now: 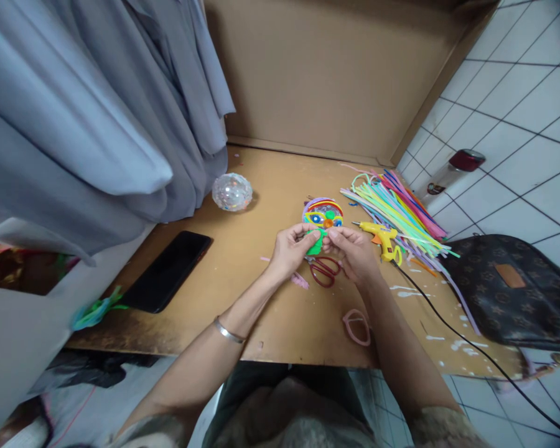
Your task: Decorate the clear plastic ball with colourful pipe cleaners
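My left hand [295,246] pinches a small bright green piece [315,244] that looks like bent pipe cleaner. My right hand [352,249] closes its fingertips on the right edge of that same piece. Just beyond my fingers lies a round clear ball decorated with coloured strips like a face [323,210]; my hands partly cover its lower edge. Dark red-handled scissors [325,272] rest below the green piece, their blades mostly hidden. To the right of my right hand, a yellow glue gun [381,239] lies with its nozzle pointing left.
A bundle of coloured pipe cleaners [396,208] lies at the back right. Another clear ball [232,192] and a black phone [168,272] sit on the left. A pink loop [357,327] is near the front edge. A brown patterned bag [508,292] and black cord [448,317] occupy the right.
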The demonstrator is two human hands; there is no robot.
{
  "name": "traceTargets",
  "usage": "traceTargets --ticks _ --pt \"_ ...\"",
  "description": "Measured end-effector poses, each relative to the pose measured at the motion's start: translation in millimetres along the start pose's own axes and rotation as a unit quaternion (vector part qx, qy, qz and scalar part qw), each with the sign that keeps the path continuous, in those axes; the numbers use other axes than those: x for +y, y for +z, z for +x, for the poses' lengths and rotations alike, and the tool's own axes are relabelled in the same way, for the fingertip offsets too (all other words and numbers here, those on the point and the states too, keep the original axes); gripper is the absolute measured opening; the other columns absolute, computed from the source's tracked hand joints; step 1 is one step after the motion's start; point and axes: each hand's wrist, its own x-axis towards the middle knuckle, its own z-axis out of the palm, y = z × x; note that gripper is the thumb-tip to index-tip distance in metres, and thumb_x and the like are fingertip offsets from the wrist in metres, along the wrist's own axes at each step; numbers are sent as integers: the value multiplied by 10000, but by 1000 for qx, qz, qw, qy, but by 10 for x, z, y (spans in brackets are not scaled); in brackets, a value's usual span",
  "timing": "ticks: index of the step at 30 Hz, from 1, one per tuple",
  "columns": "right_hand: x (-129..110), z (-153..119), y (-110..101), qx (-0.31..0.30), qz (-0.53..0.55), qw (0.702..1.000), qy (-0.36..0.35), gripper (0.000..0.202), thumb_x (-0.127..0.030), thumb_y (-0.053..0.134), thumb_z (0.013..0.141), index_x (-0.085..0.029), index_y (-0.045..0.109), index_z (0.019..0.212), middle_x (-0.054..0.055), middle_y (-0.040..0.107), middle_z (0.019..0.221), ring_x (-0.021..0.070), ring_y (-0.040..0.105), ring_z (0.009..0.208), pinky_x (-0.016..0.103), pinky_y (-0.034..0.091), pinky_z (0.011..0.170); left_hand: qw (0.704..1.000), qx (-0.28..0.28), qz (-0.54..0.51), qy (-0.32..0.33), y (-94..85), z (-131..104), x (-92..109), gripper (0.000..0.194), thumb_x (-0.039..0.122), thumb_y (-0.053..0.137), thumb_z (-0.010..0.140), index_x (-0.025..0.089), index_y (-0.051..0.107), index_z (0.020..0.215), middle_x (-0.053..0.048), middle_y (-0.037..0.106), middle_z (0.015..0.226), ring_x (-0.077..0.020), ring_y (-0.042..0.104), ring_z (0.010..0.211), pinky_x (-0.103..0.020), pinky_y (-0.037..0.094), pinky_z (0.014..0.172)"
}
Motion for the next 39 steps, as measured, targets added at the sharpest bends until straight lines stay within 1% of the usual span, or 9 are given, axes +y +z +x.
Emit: traceTargets --ticks 3,6,10,13,20,25,32,35,39 --pt "18 19 -20 -28 49 997 48 380 -477 875 559 -186 669 694 -17 647 632 98 566 560 260 530 607 999 -30 -16 -8 -21 2 15 376 460 771 700 141 682 879 -34 693 732 -136 628 599 -231 527 492" --pt "30 25 -20 -33 56 996 56 403 -476 889 535 -189 657 695 -30 636 615 93 561 548 257 535 599 999 -47 -18 -2 -27 -2 24 391 479 777 694 145 681 872 -38 702 738 -148 655 635 -253 557 550" --pt "20 17 -6 -18 32 998 48 437 -514 890 507 -194 646 677 -33 624 574 103 562 528 271 541 585 999 -38 15 -5 -11 -15 9 375 471 755 722 145 676 890 -42 704 733 -158 653 590 -247 525 465" --pt "11 11 14 2 7 1000 26 435 -528 877 520 -193 647 675 -33 620 557 105 561 520 268 534 572 999 -19 40 -18 18 -29 -15 338 433 737 745 150 681 921 -41 712 742 -145 621 499 -245 484 393" --pt "29 28 40 32 -59 997 -47 337 -454 837 594 -197 632 671 -23 644 612 112 575 566 258 512 577 999 14 45 26 40 -28 -62 234 366 691 796 149 731 874 -43 724 768 -146 643 557 -269 546 495" --pt "42 22 28 58 -80 993 -71 316 -458 802 642 -193 647 715 -8 666 644 133 607 596 281 534 603 995 -3 63 81 0 22 -98 239 359 647 843 162 761 917 -60 753 860 -189 703 756 -295 585 660" --pt "1 -14 44 74 -102 990 -56 296 -451 764 647 -176 680 718 -15 641 586 121 565 530 253 491 521 979 -12 118 164 4 30 -142 209 297 601 877 178 764 931 -66 773 983 -202 715 927 -330 558 880" --pt "-5 -24 67 84 -115 986 -88 257 -423 748 662 -182 672 704 -13 641 587 116 547 526 253 486 525 976 -11 131 176 17 11 -153 216 297 594 883 173 750 966 -70 770 998 -192 711 932 -312 549 878" --pt "10 -26 95 105 -133 975 -146 216 -396 700 693 -191 637 672 -13 617 596 112 530 543 242 462 523 984 -9 94 153 6 21 -167 366 355 637 867 162 654 1177 -47 751 851 -159 685 775 -281 552 749"
